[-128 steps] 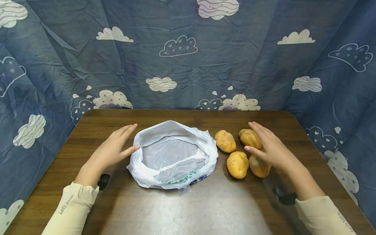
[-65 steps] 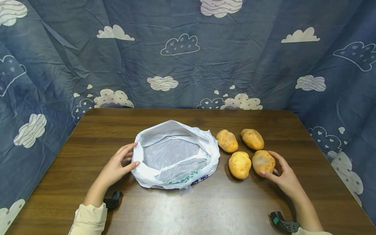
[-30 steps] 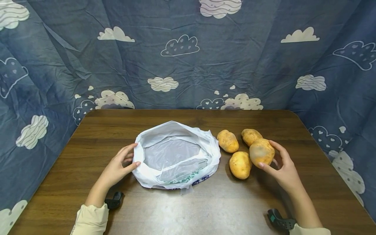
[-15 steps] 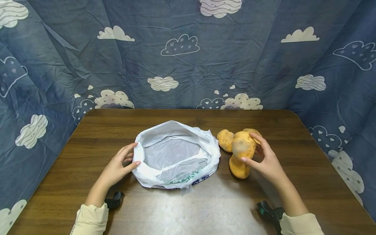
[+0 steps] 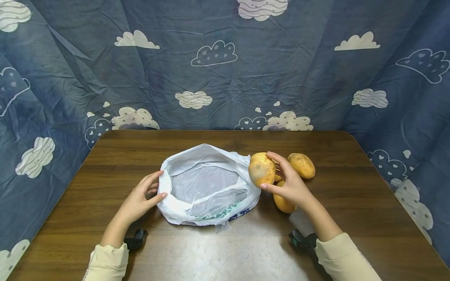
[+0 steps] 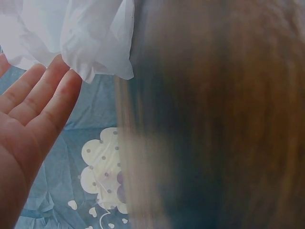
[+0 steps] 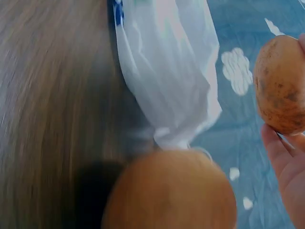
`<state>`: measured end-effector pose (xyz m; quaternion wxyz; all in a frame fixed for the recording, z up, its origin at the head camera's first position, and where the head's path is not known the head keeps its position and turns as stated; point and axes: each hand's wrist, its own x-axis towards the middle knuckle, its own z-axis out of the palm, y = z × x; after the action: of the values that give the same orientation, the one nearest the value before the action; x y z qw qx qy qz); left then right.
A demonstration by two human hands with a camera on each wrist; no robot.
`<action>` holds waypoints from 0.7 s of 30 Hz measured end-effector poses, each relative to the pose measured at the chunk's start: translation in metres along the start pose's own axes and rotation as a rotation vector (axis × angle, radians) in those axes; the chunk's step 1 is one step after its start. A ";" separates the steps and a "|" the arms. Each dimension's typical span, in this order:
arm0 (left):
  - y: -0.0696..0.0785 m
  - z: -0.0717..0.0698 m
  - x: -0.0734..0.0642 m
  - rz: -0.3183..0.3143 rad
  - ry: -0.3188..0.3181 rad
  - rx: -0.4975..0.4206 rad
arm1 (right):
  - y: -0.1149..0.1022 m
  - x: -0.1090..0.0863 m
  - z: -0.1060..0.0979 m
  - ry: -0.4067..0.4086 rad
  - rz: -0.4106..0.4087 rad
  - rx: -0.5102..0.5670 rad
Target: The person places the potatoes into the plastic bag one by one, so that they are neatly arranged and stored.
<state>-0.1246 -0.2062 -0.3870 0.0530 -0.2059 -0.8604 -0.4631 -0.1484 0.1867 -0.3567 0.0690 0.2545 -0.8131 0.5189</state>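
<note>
A white plastic bag [image 5: 177,205] with its mouth spread wide lies on the table in the head view. My left hand [image 5: 140,199] rests its fingertips and thumb tip against the bag's left side; in the left wrist view its fingers [image 6: 50,98] are fairly straight under the white plastic. My right hand [image 5: 293,189] holds a potato [image 5: 261,171] between thumb and fingers, raised at the bag's right rim. Below the right hand lies another potato [image 5: 284,200], partly covered. One more potato [image 5: 301,165] sits farther back to the right. Another is mostly hidden behind the hand.
The brown wooden table [image 5: 225,249] has a blue cloud-patterned cloth [image 5: 218,97] hanging behind it. A loose potato [image 7: 171,195] looms blurred and close in the right wrist view. Dark wrist-worn devices sit at both wrists.
My left hand has come to the bag's left side and stayed there. My right hand has taken hold of the near-right potato, lifted it, and carried it left over the others to the bag's rim.
</note>
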 end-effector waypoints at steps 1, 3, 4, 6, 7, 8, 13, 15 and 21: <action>0.000 0.000 0.000 -0.001 0.000 -0.001 | -0.001 0.003 0.003 -0.011 -0.004 0.013; 0.000 0.000 0.000 -0.001 0.001 -0.004 | -0.002 0.008 0.010 -0.039 -0.003 0.037; -0.001 0.000 0.000 -0.002 0.001 -0.005 | -0.002 0.010 0.013 -0.051 -0.003 0.045; -0.001 0.000 -0.001 -0.001 0.001 -0.006 | -0.004 0.014 0.020 -0.079 0.005 0.063; -0.001 0.000 -0.001 0.000 0.002 -0.006 | -0.004 0.017 0.023 -0.092 0.007 0.072; -0.001 0.000 -0.001 0.003 0.002 -0.003 | -0.005 0.019 0.026 -0.104 0.007 0.079; -0.001 0.001 -0.001 0.012 0.004 0.009 | -0.008 0.032 0.042 -0.141 -0.003 0.102; -0.001 0.001 -0.001 0.014 0.005 0.008 | -0.009 0.037 0.049 -0.150 -0.002 0.114; -0.002 0.001 0.000 0.020 0.005 0.004 | -0.010 0.049 0.067 -0.208 -0.001 0.115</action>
<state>-0.1252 -0.2065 -0.3896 0.0601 -0.2132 -0.8591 -0.4613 -0.1757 0.1079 -0.3606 -0.0302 0.3109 -0.7847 0.5355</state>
